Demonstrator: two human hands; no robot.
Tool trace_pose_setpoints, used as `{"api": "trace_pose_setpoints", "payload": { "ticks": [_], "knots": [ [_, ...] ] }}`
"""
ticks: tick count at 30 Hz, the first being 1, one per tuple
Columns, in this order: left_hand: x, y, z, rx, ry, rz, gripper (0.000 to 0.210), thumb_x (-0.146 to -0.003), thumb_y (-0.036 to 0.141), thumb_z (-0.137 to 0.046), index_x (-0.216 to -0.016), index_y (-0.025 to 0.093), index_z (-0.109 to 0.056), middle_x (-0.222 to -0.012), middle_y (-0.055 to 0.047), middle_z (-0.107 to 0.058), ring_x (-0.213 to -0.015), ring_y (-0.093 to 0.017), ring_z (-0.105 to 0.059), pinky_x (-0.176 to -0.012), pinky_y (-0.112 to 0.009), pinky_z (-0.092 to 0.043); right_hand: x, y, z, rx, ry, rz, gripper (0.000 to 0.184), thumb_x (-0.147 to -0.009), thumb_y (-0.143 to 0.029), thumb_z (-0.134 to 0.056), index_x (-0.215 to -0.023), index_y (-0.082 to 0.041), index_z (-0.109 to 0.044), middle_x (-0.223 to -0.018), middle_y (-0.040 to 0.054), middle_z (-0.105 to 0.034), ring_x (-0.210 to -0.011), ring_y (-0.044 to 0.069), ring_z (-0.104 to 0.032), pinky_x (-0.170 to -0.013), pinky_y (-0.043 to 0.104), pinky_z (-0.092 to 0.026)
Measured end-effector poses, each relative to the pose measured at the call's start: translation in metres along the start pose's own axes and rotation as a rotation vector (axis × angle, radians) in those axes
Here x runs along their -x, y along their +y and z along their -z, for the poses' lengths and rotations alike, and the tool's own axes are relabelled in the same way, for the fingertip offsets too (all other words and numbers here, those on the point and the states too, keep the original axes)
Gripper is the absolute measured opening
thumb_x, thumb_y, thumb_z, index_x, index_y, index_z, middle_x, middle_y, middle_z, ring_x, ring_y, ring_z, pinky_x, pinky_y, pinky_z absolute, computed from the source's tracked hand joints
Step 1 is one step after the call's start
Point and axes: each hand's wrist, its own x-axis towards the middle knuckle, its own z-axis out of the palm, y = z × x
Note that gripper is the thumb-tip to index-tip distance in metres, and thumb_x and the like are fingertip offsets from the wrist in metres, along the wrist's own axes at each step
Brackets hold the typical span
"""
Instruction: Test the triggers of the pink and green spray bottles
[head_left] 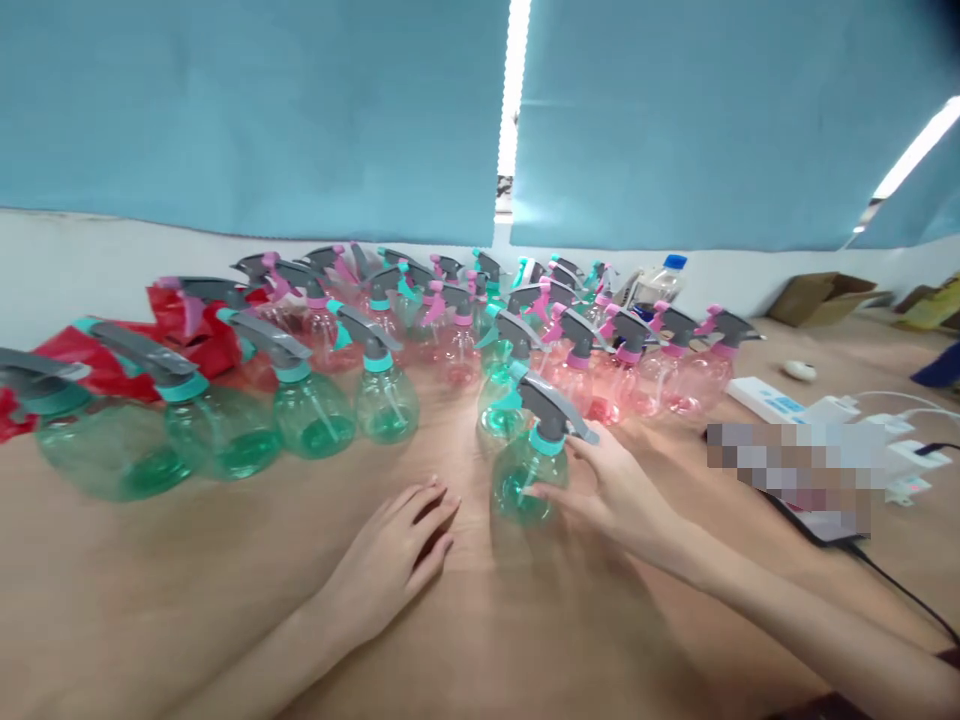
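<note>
My right hand (611,490) is closed around the body of a green spray bottle (517,485), which stands upright with its grey trigger head and turquoise collar. Its far fingers are hidden behind the bottle. To the left, my left hand (401,545) lies on the table with its fingers apart, holding nothing. Further left is a row of green spray bottles, the nearest to my left hand being a small one (386,405). Behind the held bottle stands another green spray bottle (501,395). Pink spray bottles (574,375) are grouped beyond it.
A red plastic bag (199,345) lies behind the left row. At the right are a white power strip (765,400) with plugs and cables, a blurred-out phone-like object (817,525), a white mouse (799,371) and a cardboard box (821,298). A blue-capped bottle (664,280) stands at the back.
</note>
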Motion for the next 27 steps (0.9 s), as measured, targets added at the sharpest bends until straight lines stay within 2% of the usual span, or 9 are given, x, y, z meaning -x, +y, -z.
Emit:
{"api": "trace_pose_setpoints", "payload": {
  "ticks": [5, 8, 12, 17, 27],
  "knots": [
    [0.012, -0.002, 0.007, -0.025, -0.045, 0.037, 0.031, -0.096, 0.024, -0.045, -0.123, 0.017, -0.058, -0.129, -0.012, -0.058, -0.125, -0.027, -0.05, -0.1, -0.044, -0.045, -0.04, -0.025, -0.029, 0.134, 0.046, 0.062, 0.04, -0.081, -0.052, -0.064, -0.095, -0.015, -0.062, -0.094, 0.011, -0.065, -0.094, 0.028, -0.06, -0.08, 0.042, -0.051],
    [0.012, 0.0, 0.008, -0.024, -0.073, 0.039, 0.029, -0.095, 0.024, -0.047, -0.119, 0.015, -0.06, -0.127, -0.013, -0.058, -0.125, -0.028, -0.049, -0.1, -0.044, -0.045, -0.062, -0.035, -0.043, 0.201, 0.07, 0.035, 0.05, -0.077, -0.056, -0.066, -0.104, -0.014, -0.062, -0.092, 0.0101, -0.067, -0.091, 0.03, -0.064, -0.072, 0.04, -0.051],
    [0.011, 0.001, 0.007, -0.023, -0.078, 0.042, 0.031, -0.095, 0.024, -0.047, -0.123, 0.015, -0.057, -0.127, -0.013, -0.059, -0.123, -0.028, -0.051, -0.1, -0.045, -0.045, -0.083, -0.04, -0.056, 0.193, 0.063, -0.055, 0.061, -0.079, -0.059, -0.062, -0.12, -0.014, -0.056, -0.107, 0.0118, -0.069, -0.097, 0.033, -0.066, -0.076, 0.042, -0.052],
    [0.011, 0.001, 0.005, -0.017, -0.068, 0.037, 0.033, -0.094, 0.022, -0.048, -0.125, 0.014, -0.055, -0.129, -0.014, -0.057, -0.123, -0.028, -0.05, -0.099, -0.045, -0.045, -0.104, -0.043, -0.063, 0.199, 0.039, -0.137, 0.062, -0.082, -0.054, -0.061, -0.125, -0.01, -0.052, -0.116, 0.0165, -0.066, -0.103, 0.037, -0.064, -0.078, 0.043, -0.051],
    [0.013, -0.001, 0.004, -0.002, -0.057, 0.032, 0.033, -0.095, 0.022, -0.046, -0.127, 0.015, -0.054, -0.129, -0.013, -0.057, -0.126, -0.027, -0.048, -0.101, -0.044, -0.044, -0.125, -0.037, -0.068, 0.184, 0.007, -0.153, 0.061, -0.084, -0.044, -0.06, -0.129, -0.006, -0.047, -0.111, 0.0189, -0.069, -0.102, 0.037, -0.065, -0.079, 0.041, -0.05]
  ]
}}
